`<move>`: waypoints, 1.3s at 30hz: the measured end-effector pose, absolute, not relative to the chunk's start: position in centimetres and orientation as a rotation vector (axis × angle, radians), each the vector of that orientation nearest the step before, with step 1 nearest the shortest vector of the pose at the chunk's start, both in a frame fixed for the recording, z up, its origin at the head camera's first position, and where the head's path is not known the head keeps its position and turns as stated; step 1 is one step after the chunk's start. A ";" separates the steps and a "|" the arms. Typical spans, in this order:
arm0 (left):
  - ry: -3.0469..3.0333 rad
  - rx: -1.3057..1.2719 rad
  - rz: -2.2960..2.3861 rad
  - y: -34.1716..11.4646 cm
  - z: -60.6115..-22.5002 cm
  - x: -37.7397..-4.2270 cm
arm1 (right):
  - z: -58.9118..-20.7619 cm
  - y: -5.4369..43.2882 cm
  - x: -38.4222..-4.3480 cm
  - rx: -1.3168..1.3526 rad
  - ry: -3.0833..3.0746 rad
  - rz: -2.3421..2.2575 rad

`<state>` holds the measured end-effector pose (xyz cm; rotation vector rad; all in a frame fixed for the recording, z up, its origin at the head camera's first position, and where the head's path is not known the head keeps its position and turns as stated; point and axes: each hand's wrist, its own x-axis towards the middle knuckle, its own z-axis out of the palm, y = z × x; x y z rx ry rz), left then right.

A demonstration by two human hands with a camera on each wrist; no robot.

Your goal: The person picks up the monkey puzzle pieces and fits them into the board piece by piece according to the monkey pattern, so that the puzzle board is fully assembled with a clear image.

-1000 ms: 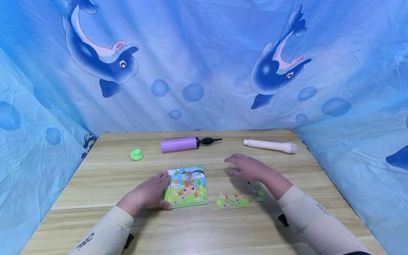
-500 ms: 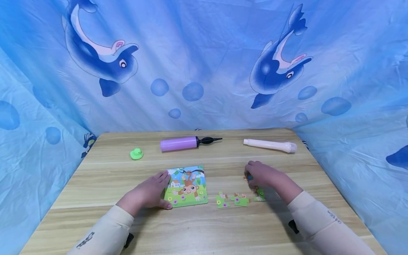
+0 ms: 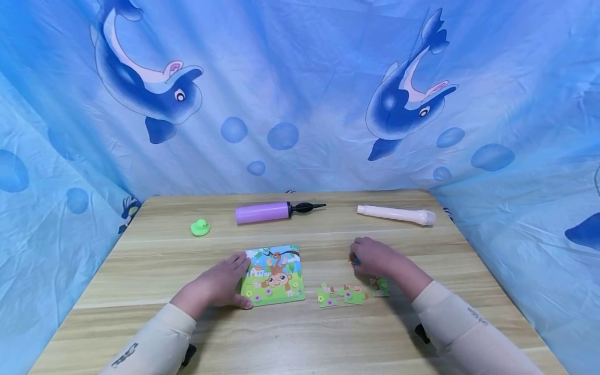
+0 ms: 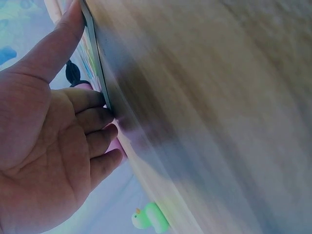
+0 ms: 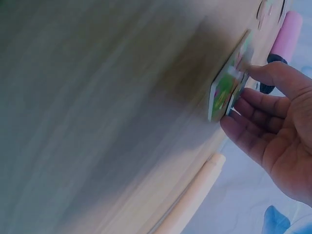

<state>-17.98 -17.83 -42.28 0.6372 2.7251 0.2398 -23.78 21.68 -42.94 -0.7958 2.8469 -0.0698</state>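
Note:
In the head view my left hand (image 3: 217,281) rests along the left side of a square monkey jigsaw puzzle board (image 3: 276,281), thumb at the near corner and fingers at the far one. The left wrist view shows its fingertips against the board's edge (image 4: 101,73). My right hand (image 3: 375,258) pinches a puzzle piece (image 3: 355,261) between thumb and fingers, low over the table; a blue and brown part of it shows, the rest is hidden by the hand. Three puzzle pieces, the left one (image 3: 327,296), the middle one (image 3: 353,296) and the right one (image 3: 380,286), lie right of the board.
Behind the board lies a purple balloon pump (image 3: 263,212) with a black nozzle. A green toy duck (image 3: 200,227) sits at the back left, and a pale pink toy microphone (image 3: 396,214) at the back right. A blue dolphin curtain (image 3: 300,94) surrounds the wooden table (image 3: 281,344).
My right hand first moves right and down to the pieces, then slightly left with a puzzle piece in its fingers. The left hand and board have stayed put.

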 end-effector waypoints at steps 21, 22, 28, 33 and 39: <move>2.728 0.641 0.236 -17.9 -42.4 -18.0 | -42.1 13.3 -24.1 -1.057 2.797 -0.032; 2.730 0.640 0.237 -17.9 -42.4 -18.0 | -42.0 12.6 -24.0 -1.069 2.789 -0.021; 2.729 0.638 0.242 -18.1 -42.5 -18.0 | -41.8 8.8 -23.6 -1.197 2.754 0.072; 2.727 0.647 0.247 -18.1 -42.4 -18.0 | -42.3 6.7 -23.3 -1.289 2.737 0.115; 2.735 0.668 0.228 -18.3 -42.5 -18.1 | -42.8 5.5 -23.2 -1.288 2.734 0.146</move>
